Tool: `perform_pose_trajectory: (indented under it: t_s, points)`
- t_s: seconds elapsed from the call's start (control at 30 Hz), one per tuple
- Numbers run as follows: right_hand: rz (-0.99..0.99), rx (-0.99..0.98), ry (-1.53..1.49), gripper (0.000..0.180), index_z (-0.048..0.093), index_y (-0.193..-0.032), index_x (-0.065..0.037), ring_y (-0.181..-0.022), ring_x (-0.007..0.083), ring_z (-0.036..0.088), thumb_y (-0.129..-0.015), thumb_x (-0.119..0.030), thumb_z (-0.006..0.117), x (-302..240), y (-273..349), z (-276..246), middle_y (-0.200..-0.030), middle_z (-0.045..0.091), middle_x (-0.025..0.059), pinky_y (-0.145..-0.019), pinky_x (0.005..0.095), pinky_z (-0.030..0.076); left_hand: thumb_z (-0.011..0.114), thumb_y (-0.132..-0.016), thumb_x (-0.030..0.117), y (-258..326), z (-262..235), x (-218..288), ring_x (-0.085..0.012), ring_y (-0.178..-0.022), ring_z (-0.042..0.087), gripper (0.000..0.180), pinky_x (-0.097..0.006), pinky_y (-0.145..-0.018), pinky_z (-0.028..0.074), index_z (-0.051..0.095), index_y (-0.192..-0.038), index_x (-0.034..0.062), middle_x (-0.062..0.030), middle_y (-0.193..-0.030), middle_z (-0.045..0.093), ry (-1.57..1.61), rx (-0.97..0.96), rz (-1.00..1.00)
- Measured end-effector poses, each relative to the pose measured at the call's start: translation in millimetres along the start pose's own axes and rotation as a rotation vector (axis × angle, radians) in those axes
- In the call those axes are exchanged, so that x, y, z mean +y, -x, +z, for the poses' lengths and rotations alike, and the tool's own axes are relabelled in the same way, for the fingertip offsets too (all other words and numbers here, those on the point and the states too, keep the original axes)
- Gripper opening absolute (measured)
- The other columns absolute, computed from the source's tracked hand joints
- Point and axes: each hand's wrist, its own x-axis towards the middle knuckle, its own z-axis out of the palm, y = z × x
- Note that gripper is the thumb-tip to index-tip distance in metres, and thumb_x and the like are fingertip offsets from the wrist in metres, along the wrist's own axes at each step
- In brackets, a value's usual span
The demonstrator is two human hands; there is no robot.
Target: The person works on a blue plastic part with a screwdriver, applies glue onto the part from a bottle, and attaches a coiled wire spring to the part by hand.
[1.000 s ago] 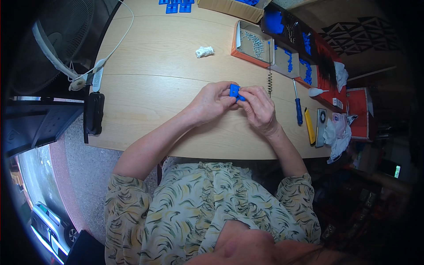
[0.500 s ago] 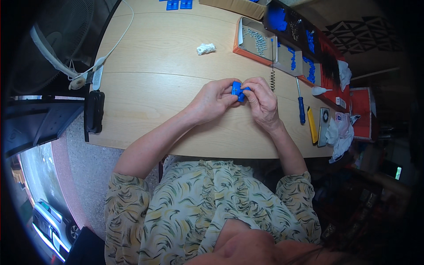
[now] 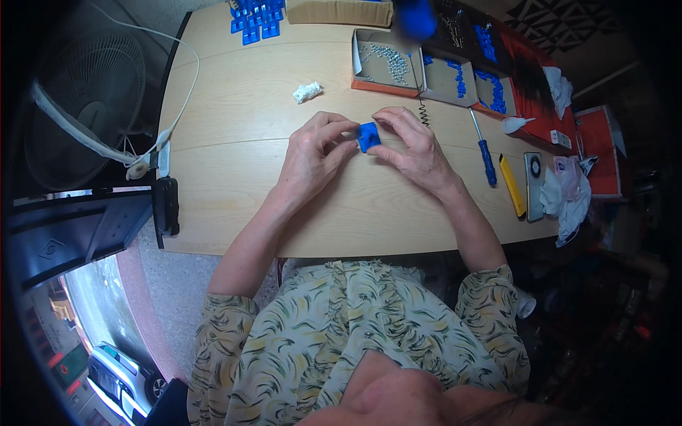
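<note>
A small blue plastic part (image 3: 368, 136) sits between the fingertips of both hands above the light wooden table (image 3: 234, 106). My left hand (image 3: 312, 153) pinches its left side with thumb and forefinger. My right hand (image 3: 412, 145) grips its right side and top. Both forearms come up from the lower edge, in short patterned sleeves.
Behind the hands stand open cardboard boxes: one with small metal pieces (image 3: 387, 60), others with blue parts (image 3: 490, 85). More blue parts (image 3: 256, 15) lie at the far edge. A crumpled white wad (image 3: 307, 91), a spring (image 3: 425, 112), a blue-handled screwdriver (image 3: 484, 150), a yellow knife (image 3: 513, 186) and a fan (image 3: 85, 113) are nearby.
The hands have stayed together on the blue part and turned it slightly between the fingers; the view has shifted, so the table appears lower and closer.
</note>
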Motion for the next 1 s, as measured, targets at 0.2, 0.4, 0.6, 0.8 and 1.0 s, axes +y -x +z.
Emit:
perform_pose_trajectory:
  t_s: [0.2,0.4,0.6,0.8,1.0]
  points:
    - [0.033,-0.067,0.069,0.058,0.056,-0.128,0.002,-0.119,0.0313,0.057,-0.079,-0.014,0.081,2.4,4.2,-3.8,-0.125,0.054,0.0166,-0.1,0.0411,0.049,0.076,-0.084,-0.001,-3.4,9.0,-6.2,-0.0165,-0.096,0.068,0.03,-0.029,-0.082,0.058,0.072,-0.114,0.0008,-0.0094,-0.113,0.067,0.134,-0.014,-0.018]
    - [0.099,-0.05,-0.053,0.049,0.062,-0.119,0.001,-0.111,0.0305,0.06,-0.077,-0.013,0.082,10.0,0.3,2.0,-0.116,0.055,0.0144,-0.096,0.0399,0.052,0.079,-0.082,0.001,-11.8,12.5,-2.8,-0.016,-0.095,0.068,0.033,-0.027,-0.081,0.058,0.073,-0.114,0.0012,-0.0089,-0.112,0.068,0.114,-0.052,0.015]
    - [0.137,0.021,-0.103,0.041,0.065,-0.109,0.001,-0.101,0.0286,0.062,-0.073,-0.009,0.083,12.4,1.9,6.3,-0.107,0.056,0.012,-0.089,0.0398,0.053,0.082,-0.08,0.005,-22.0,19.7,9.2,-0.0147,-0.088,0.069,0.03,-0.027,-0.075,0.058,0.075,-0.109,0.0028,-0.0088,-0.104,0.07,0.122,-0.039,-0.018]
    - [0.133,0.047,-0.188,0.039,0.066,-0.103,0.002,-0.096,0.0285,0.061,-0.069,-0.007,0.084,18.6,2.7,8.3,-0.103,0.055,0.0119,-0.086,0.0407,0.051,0.081,-0.081,0.007,-26.6,27.3,-2.1,-0.0153,-0.082,0.069,0.019,-0.027,-0.07,0.057,0.077,-0.1,0.0034,-0.0077,-0.093,0.071,0.08,-0.003,0.083]
    - [0.153,0.016,-0.169,0.042,0.065,-0.108,0.002,-0.098,0.0272,0.062,-0.07,-0.003,0.084,16.4,0.7,1.7,-0.107,0.057,0.0116,-0.086,0.037,0.053,0.08,-0.083,0.005,-30.6,29.1,7.3,-0.0169,-0.077,0.069,0.013,-0.029,-0.065,0.055,0.077,-0.096,0.0032,-0.0083,-0.09,0.071,-0.062,-0.004,0.148]
